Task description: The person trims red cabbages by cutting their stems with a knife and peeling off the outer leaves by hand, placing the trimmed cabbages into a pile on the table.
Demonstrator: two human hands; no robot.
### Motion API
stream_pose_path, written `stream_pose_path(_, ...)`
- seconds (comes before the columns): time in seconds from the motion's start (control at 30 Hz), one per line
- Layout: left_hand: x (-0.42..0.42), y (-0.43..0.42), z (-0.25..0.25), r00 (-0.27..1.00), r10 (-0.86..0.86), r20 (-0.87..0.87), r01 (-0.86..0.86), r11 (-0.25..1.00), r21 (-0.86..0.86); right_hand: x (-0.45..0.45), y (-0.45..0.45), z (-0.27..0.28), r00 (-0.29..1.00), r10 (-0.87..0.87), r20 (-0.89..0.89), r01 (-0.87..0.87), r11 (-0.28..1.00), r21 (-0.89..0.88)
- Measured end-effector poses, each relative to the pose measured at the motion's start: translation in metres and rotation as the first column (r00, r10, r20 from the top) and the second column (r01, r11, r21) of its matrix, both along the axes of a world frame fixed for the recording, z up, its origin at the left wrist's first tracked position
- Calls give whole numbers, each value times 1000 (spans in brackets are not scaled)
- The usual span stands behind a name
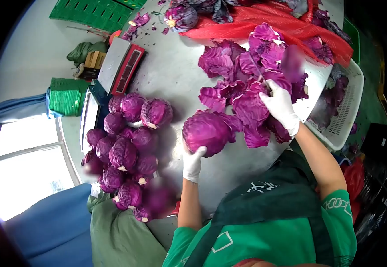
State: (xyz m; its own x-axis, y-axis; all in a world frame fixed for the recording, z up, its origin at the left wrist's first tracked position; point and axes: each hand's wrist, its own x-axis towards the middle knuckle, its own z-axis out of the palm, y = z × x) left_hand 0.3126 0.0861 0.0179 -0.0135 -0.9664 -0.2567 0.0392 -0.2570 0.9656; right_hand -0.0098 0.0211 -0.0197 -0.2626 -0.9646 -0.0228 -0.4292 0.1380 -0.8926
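Note:
A large red cabbage [206,132] lies on the metal table [171,66], in front of me. My left hand [193,163], in a white glove, grips its near left side, with the thumb on top. Right of it, my right hand [280,106], also gloved, is closed at the edge of the loose purple leaves [250,104]; a thin dark object, perhaps a knife, seems to run up from its fingers, but what it holds is hard to make out. Several loose leaves lie around and beyond that hand. To the left sits a pile of whole red cabbages [123,153].
A white basket [355,95] with leaves stands at the right edge. Red mesh [264,27] and another cabbage [182,18] lie at the far side. A red and grey scale [129,66] is behind the pile. Green crates [66,97] stand farther left.

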Motion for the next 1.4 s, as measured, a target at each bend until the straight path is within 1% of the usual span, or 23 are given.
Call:
stream_pose_path(0.03, 4, 3, -2, 972, 74, -221, -56, 995, 88, -2, -4, 10, 999, 9, -44, -10, 1000, -12)
stream_pose_path(0.07, 7, 8, -4, 891, 161, -425, -90, 979, 181, 1, -8, 10, 992, -10, 127, 26, 992, -126)
stream_pose_path(0.1, 15, 16, -14, 753, 247, -610, -80, 955, 287, 3, -13, 18, 997, -33, 72, 41, 992, -122)
stream_pose_path(0.13, 3, 16, -2, 572, 308, -761, -95, 946, 311, 5, -17, 35, 999, -51, 15, 52, 992, -116)
stream_pose_path(0.17, -9, 11, 9, 293, 391, -872, -84, 919, 384, 12, -16, 55, 995, -45, 92, 52, 997, -65)
stream_pose_path(0.2, -17, 7, 13, -19, 438, -899, -52, 897, 439, 20, -19, 64, 1000, -5, 16, 6, 997, -82)
stream_pose_path(0.23, -18, 14, 10, -35, 431, -902, -87, 897, 433, 33, -17, 77, 997, 65, -47, -73, 976, -204)
stream_pose_path(0.3, -19, 23, 3, 247, 197, -949, 20, 978, 208, 62, -12, 99, 952, 285, -115, -307, 889, -341)
stream_pose_path(0.4, -18, 30, -1, 299, 253, -920, -122, 966, 226, 111, 4, 116, 833, 526, -172, -553, 799, -237)
stream_pose_path(0.47, -18, 37, 2, 203, 238, -950, -195, 960, 199, 124, 1, 127, 693, 677, 246, -704, 710, 30)
stream_pose_path(0.53, -13, 46, 10, 439, 312, -843, -305, 934, 187, 134, 0, 119, 688, 663, 296, -684, 728, -38)
stream_pose_path(0.6, -6, 57, 16, 434, 347, -832, -314, 923, 222, 137, -1, 116, 738, 614, 279, -635, 772, -18)
stream_pose_path(0.67, 1, 60, 21, 273, 352, -896, -297, 916, 269, 133, -7, 109, 658, 623, 423, -684, 730, -11)
stream_pose_path(0.73, 11, 68, 27, 181, 267, -947, -262, 941, 215, 134, -13, 139, 656, 495, 570, -682, 712, 166)
stream_pose_path(0.8, 21, 74, 37, 225, 288, -931, -300, 930, 215, 158, -8, 147, 631, 553, 545, -679, 733, 43)
stream_pose_path(0.87, 36, 82, 35, 287, 269, -919, -342, 925, 164, 179, -2, 136, 542, 698, 468, -799, 600, 32)
stream_pose_path(0.93, 49, 88, 34, 542, 301, -785, -382, 920, 90, 193, -3, 128, 454, 670, 587, -841, 540, 35)
stream_pose_path(1.0, 57, 96, 38, 515, 296, -805, -432, 900, 56, 207, 0, 135, 506, 679, 532, -816, 577, 40)
stream_pose_path(1.13, 79, 111, 46, 345, 339, -875, -506, 852, 131, 248, 4, 154, 415, 723, 553, -859, 511, -23)
stream_pose_path(1.2, 108, 126, 48, 482, 409, -775, -594, 802, 53, 270, 3, 161, 380, 767, 516, -871, 484, -78)
stream_pose_path(1.27, 139, 136, 104, 729, 497, -470, -627, 760, -169, 288, 6, 176, 354, 803, 480, -879, 461, -123)
stream_pose_path(1.33, 163, 140, 132, 826, 500, -260, -562, 769, -306, 305, 11, 197, 331, 817, 472, -906, 415, -84)
stream_pose_path(1.4, 169, 146, 133, 849, 465, -250, -527, 780, -338, 317, 9, 202, 265, 820, 506, -911, 385, -147)
